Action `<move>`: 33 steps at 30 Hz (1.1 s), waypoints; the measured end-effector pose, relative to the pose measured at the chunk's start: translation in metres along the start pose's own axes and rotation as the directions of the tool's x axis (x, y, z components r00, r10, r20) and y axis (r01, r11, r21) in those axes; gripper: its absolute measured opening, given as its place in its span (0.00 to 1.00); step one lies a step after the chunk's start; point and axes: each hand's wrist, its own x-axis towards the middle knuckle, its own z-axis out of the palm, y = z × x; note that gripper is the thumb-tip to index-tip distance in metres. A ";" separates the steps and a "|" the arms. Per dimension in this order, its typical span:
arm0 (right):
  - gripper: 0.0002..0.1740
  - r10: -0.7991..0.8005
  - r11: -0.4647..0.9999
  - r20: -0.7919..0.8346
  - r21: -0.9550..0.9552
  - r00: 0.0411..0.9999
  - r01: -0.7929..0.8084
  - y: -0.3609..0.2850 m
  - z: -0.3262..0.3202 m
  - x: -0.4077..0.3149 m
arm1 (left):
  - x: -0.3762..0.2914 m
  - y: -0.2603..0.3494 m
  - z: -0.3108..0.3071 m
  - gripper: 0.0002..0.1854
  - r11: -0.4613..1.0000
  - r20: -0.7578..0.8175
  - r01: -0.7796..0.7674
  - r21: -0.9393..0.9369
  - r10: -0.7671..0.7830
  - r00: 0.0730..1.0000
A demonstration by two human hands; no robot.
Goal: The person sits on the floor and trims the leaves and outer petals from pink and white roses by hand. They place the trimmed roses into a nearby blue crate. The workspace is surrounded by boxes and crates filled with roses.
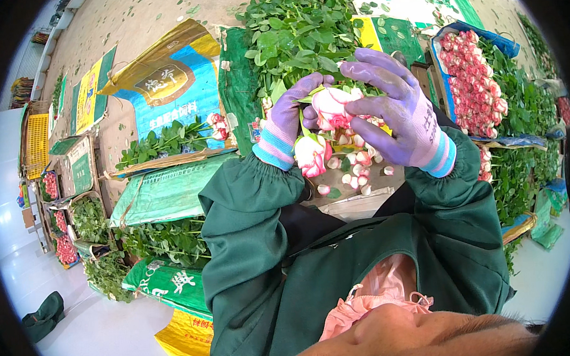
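My left hand (284, 113), in a purple-coated glove with a striped cuff, grips pink-and-white roses by their upper stems. One rose bloom (332, 104) faces up between my hands. A second rose bloom (311, 155) hangs below my left hand, by its cuff. My right hand (396, 108), gloved alike, has its fingers spread at the upper bloom's right side. Its fingertips overlap the petals there; whether they press on them is unclear. Beneath the hands, loose rose petals (362, 169) lie scattered on the ground. The stems inside my left hand are mostly hidden.
Leafy rose stems (302, 34) are heaped ahead. On the left, cut roses (169, 144) lie on a printed feed sack (177, 113). A wrapped bundle of rose blooms (471, 79) rests at right. Nearer left are a pale green sack (164, 190) and more foliage (168, 240).
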 end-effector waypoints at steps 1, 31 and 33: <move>0.12 0.012 1.000 0.002 -0.015 1.000 -0.012 0.000 0.001 0.001 | 0.000 0.000 -0.002 0.15 0.999 0.010 -0.002 -0.041 0.002 1.000; 0.07 0.075 0.950 -0.061 0.309 0.995 -0.052 0.039 0.020 -0.017 | 0.006 0.006 0.012 0.11 0.786 -0.265 0.136 0.603 0.036 0.964; 0.07 0.107 0.911 -0.041 0.405 0.993 -0.082 0.043 0.019 -0.025 | 0.007 0.006 0.010 0.11 0.807 -0.311 0.146 0.572 0.049 0.949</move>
